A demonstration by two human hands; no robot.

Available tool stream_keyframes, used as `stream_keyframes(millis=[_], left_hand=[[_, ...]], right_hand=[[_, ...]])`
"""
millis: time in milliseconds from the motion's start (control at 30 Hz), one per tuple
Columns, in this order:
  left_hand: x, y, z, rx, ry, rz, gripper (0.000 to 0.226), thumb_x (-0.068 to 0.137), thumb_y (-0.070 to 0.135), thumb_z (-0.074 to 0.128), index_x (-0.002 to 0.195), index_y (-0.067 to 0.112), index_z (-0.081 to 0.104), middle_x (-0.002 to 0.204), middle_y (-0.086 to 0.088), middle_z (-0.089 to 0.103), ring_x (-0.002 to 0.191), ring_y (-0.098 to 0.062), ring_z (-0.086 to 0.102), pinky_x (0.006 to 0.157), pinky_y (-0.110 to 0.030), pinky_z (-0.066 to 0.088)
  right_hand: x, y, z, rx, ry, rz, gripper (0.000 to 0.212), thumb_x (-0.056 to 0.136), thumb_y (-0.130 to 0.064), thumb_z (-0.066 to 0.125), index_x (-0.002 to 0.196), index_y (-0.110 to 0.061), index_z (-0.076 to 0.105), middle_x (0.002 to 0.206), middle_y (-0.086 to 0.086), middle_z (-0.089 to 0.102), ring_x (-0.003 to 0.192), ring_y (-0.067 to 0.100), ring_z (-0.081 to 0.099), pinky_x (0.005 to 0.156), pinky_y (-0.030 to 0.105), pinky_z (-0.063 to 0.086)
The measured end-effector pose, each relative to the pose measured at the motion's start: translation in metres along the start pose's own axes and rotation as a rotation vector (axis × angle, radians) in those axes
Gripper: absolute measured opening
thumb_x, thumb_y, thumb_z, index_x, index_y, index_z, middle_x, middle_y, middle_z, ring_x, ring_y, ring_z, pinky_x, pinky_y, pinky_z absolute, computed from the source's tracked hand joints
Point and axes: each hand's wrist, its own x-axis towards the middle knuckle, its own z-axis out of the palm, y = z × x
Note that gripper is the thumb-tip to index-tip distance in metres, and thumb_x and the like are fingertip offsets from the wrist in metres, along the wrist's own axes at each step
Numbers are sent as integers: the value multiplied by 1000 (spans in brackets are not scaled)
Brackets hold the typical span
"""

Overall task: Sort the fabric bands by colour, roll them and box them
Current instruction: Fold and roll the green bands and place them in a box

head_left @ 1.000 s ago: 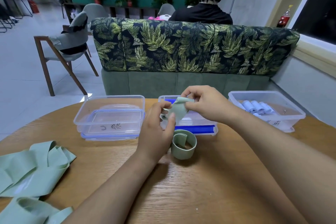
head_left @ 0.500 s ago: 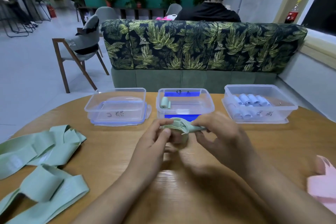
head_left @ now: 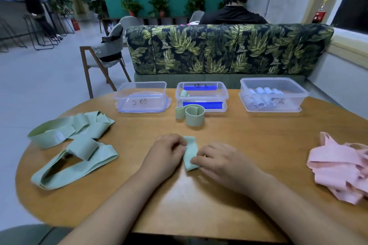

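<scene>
1. Green band (head_left: 190, 153) lies flat on the wooden table (head_left: 249, 145), close to the near edge, between the two hands.
2. Left hand (head_left: 167, 151) pinches the band's upper left edge with curled fingers.
3. Right hand (head_left: 218, 158) grips the lower right edge, with bent fingers and thumb on the fabric.
4. Further back, a loosely coiled green band (head_left: 192, 114) stands on edge, just in front of the middle box (head_left: 201, 85).
5. That box holds one rolled green band (head_left: 184, 93) at its left side.
6. Beside it on the right, the right box (head_left: 273, 81) holds pale blue rolls (head_left: 262, 96); the left box (head_left: 142, 85) sits on its lid.
7. A heap of loose green bands (head_left: 75, 141) lies at the table's left side, well apart from the hands.
8. Pink bands (head_left: 342, 165) are piled at the right edge.
</scene>
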Motion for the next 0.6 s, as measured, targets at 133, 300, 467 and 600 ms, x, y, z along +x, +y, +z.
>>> stream_keyframes(millis=[133, 300, 467, 600], left_hand=[[-11, 5, 3, 64, 129, 57, 16, 93, 18, 69, 103, 30, 72, 110, 11, 57, 111, -16, 52, 101, -31, 43], [-43, 20, 2, 7, 16, 147, 16, 103, 31, 63, 115, 29, 73, 108, 16, 61, 111, -5, 55, 99, -28, 47], [-51, 28, 0, -15, -54, 95, 20, 99, 39, 70, 116, 30, 73, 105, 19, 61, 103, -3, 57, 92, -23, 44], [-70, 37, -9, -148, -63, 190, 17, 93, 25, 81, 109, 27, 74, 105, 15, 64, 100, -7, 64, 84, -15, 45]], right_hand=[[-14, -15, -7, 325, -68, 190, 27, 105, -42, 57, 125, -31, 71, 119, -9, 58, 112, 14, 57, 98, 35, 48], [-21, -23, -7, 452, -87, 272, 26, 107, -32, 51, 123, -32, 71, 120, -14, 58, 135, 11, 54, 105, 34, 48], [-24, -25, -16, 510, 67, 323, 9, 101, -20, 67, 106, -27, 71, 115, -16, 61, 109, 8, 65, 92, 39, 54], [-29, -33, -27, 714, 164, 467, 31, 91, -22, 83, 121, -27, 72, 132, -15, 62, 128, 12, 61, 104, 28, 51]])
